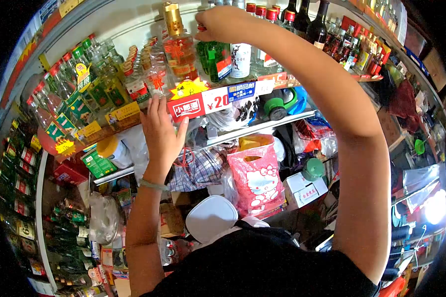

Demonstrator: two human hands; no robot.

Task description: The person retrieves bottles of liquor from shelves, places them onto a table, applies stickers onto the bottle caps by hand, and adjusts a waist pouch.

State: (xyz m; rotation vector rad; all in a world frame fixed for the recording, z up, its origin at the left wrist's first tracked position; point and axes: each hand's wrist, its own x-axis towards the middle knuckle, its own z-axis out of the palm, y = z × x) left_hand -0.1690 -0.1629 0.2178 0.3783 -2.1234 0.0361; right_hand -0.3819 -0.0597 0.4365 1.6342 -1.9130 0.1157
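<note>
My right hand (223,24) reaches up to the upper shelf, its fingers curled around the top of a green glass bottle (214,62) with a blue and red label. A bit of red shows at the fingertips; the bottle's neck is mostly hidden. Just left of it stands a clear bottle with a gold cap (173,20) and red markings. To its right is a white bottle (240,60). My left hand (164,129) rests with fingers stretched on the shelf's front edge, beside a red and white price sign (198,105) and below a small clear bottle (157,79).
Clear and green bottles (77,94) crowd the shelf's left end; dark bottles (317,27) and small bottles (366,52) stand at right. Below are a pink cartoon bag (255,178), a white box (305,190), a green-lidded jar (313,169) and a white lid-like object (211,218).
</note>
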